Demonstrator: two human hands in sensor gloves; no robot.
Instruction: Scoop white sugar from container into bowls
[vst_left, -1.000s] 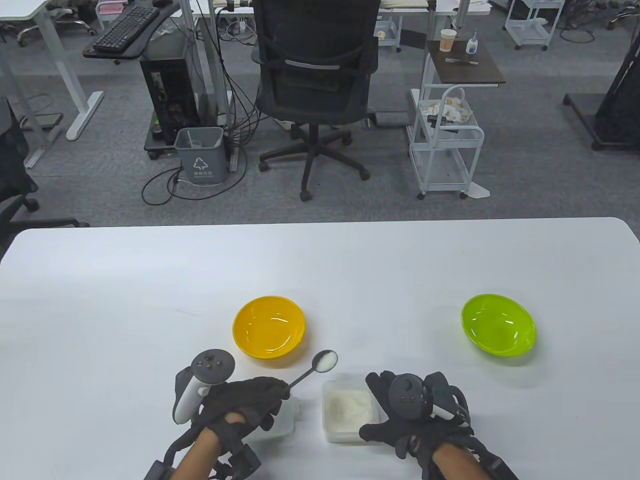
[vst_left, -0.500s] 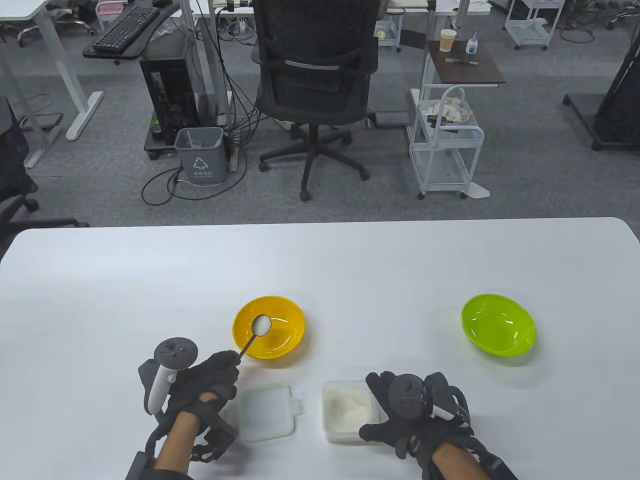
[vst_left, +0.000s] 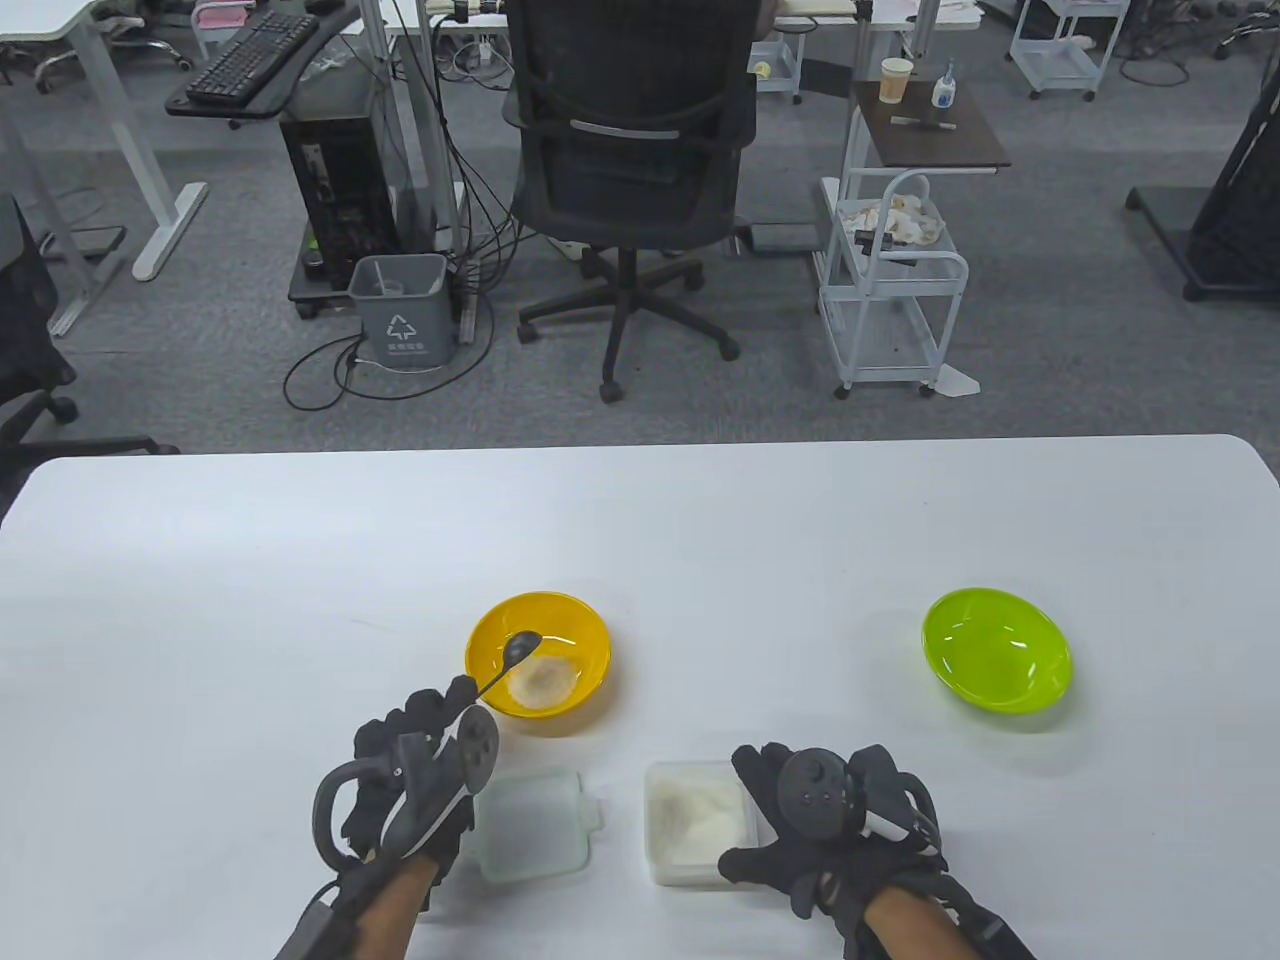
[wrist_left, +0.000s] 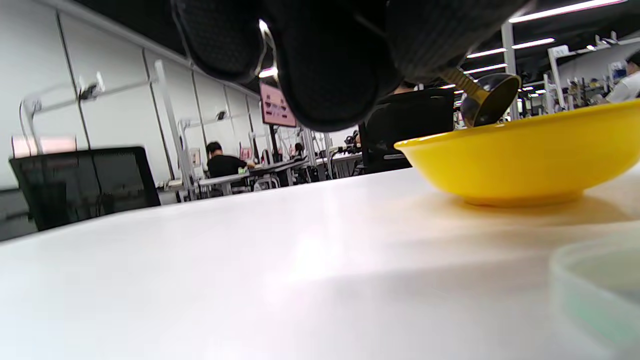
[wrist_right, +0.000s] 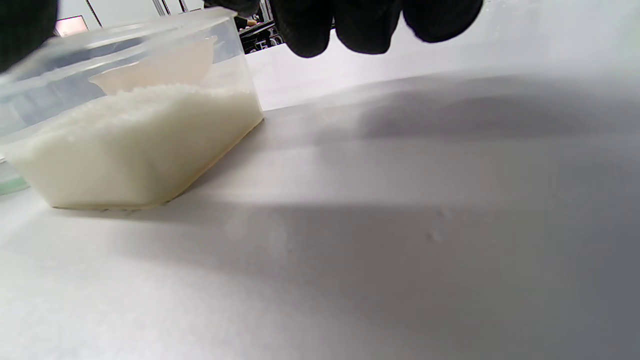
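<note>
My left hand (vst_left: 420, 750) grips a metal spoon (vst_left: 512, 655) by its handle; the spoon head is tipped over the yellow bowl (vst_left: 585, 620), which holds a small heap of white sugar (vst_left: 543, 680). In the left wrist view the spoon (wrist_left: 487, 102) hangs over the bowl's rim (wrist_left: 520, 160). A clear container (vst_left: 655, 870) of white sugar (vst_left: 695, 818) stands near the front edge. My right hand (vst_left: 800, 830) grips its right side. In the right wrist view the container (wrist_right: 130, 135) is at left under the fingertips (wrist_right: 367, 25). The green bowl (vst_left: 997, 650) at right holds no visible sugar.
The container's clear lid (vst_left: 530, 822) lies flat between my left hand and the container. The white table (vst_left: 640, 520) extends far beyond the bowls. An office chair (vst_left: 630, 170) and a cart (vst_left: 890, 290) stand on the floor behind the table.
My left hand carried the full spoon from above the container to the yellow bowl, then rolled over and tipped it. The sugar now lies in the bowl. The right hand stayed put.
</note>
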